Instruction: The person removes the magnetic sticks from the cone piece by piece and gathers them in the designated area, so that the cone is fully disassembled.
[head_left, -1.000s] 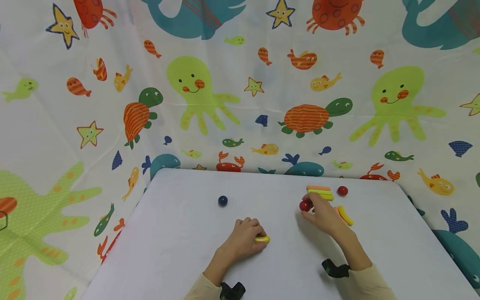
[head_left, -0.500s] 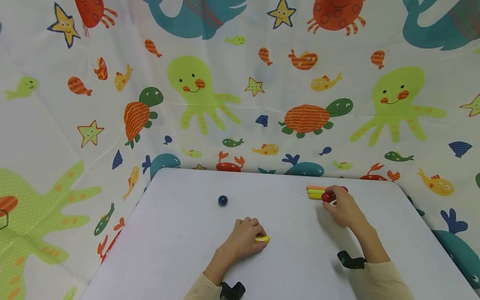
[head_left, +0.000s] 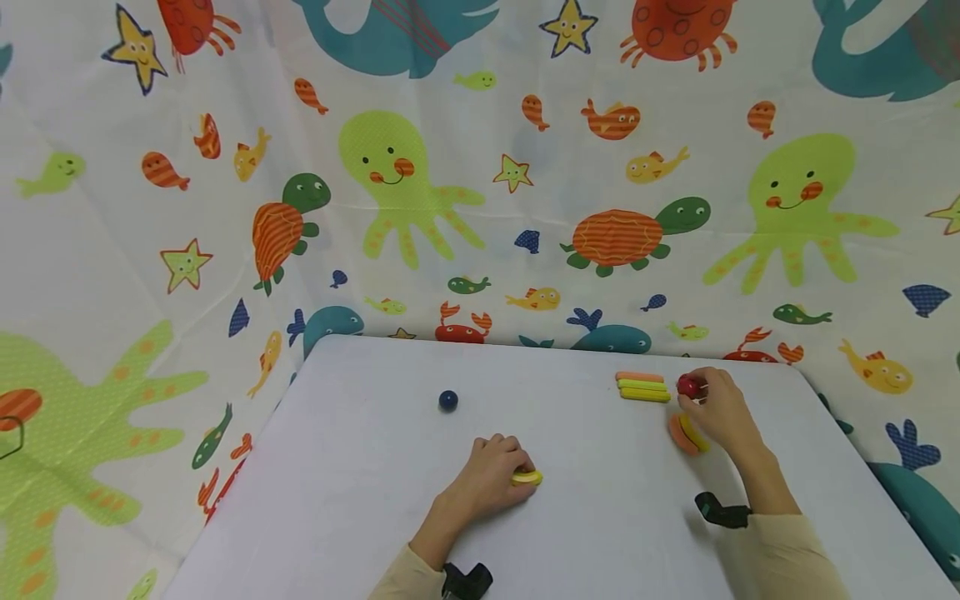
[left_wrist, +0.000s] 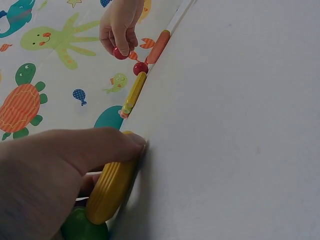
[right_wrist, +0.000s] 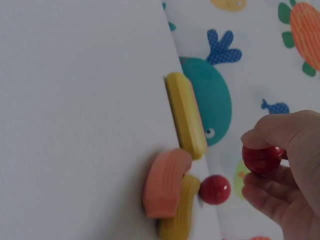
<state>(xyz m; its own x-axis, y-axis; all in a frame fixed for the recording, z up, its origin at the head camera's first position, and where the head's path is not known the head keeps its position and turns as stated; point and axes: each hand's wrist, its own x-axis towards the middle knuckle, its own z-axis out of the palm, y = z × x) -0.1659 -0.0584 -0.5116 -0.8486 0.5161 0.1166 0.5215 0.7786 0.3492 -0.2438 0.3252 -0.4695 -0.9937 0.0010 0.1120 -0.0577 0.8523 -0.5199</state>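
Observation:
My left hand (head_left: 491, 473) rests on the white table, its fingers and thumb round a yellow ridged piece (left_wrist: 112, 190). Beside that piece, partly hidden by the hand, shows a green ball (left_wrist: 85, 225). Toward the far right, my right hand (head_left: 723, 410) pinches a red ball (right_wrist: 262, 159) between thumb and fingers, raised over the table. Another red ball (right_wrist: 215, 189) lies below it, beside a curved yellow piece (right_wrist: 182, 212) and a curved orange piece (right_wrist: 167, 185). To the left of the right hand, straight sticks lie side by side: orange (head_left: 640, 377), lime (head_left: 642, 385) and yellow (head_left: 645, 396).
A dark blue ball (head_left: 448, 401) stands alone on the left part of the white table (head_left: 337, 500). Behind the table hangs a cloth printed with sea animals (head_left: 615, 237). Black cameras (head_left: 723, 510) are strapped at both wrists.
My right hand has carried the red ball to the right and slightly away, past the straight sticks, uncovering the curved pieces. My left hand has stayed in place.

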